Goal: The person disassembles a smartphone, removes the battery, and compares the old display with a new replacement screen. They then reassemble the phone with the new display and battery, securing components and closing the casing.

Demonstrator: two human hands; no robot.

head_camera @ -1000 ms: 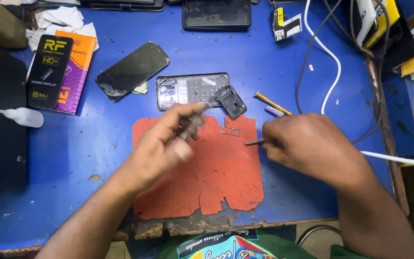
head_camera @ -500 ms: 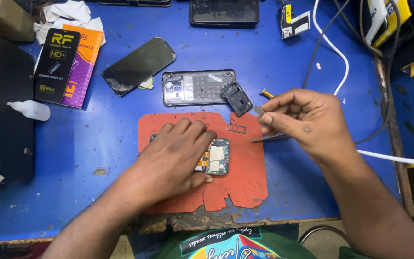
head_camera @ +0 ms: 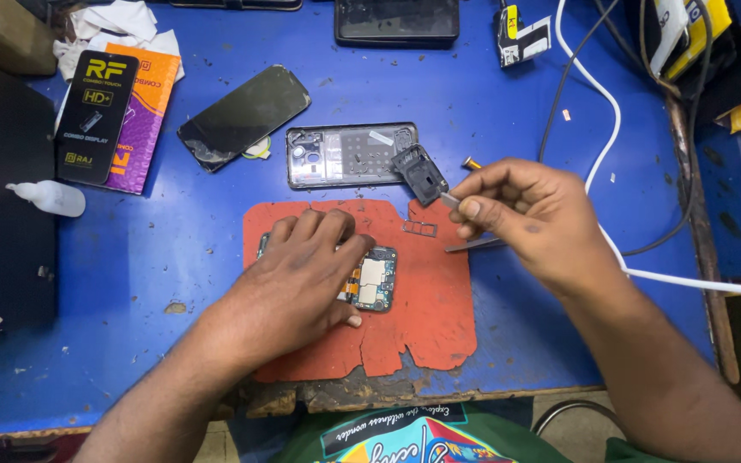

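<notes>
My left hand (head_camera: 302,283) lies flat on a small phone circuit board (head_camera: 374,279), pressing it onto the torn red work mat (head_camera: 426,317). My right hand (head_camera: 525,219) hovers over the mat's upper right corner, fingers pinched on metal tweezers (head_camera: 473,246) and on a small silvery piece at the fingertips. A thin metal tray frame (head_camera: 419,228) lies on the mat just left of that hand. Above the mat sits an opened phone frame (head_camera: 349,156) with a small black plastic cover (head_camera: 419,174) leaning at its right end.
On the blue table (head_camera: 173,257) lie a dark phone screen (head_camera: 243,116), a black and orange display package (head_camera: 109,116), a small white bottle (head_camera: 49,197), another dark phone (head_camera: 396,19) at the top edge, and white and black cables (head_camera: 598,111) at right.
My left hand lowered from mid-air onto the mat and now presses the circuit board down. My right hand rose toward the black cover, still pinching the tweezers.
</notes>
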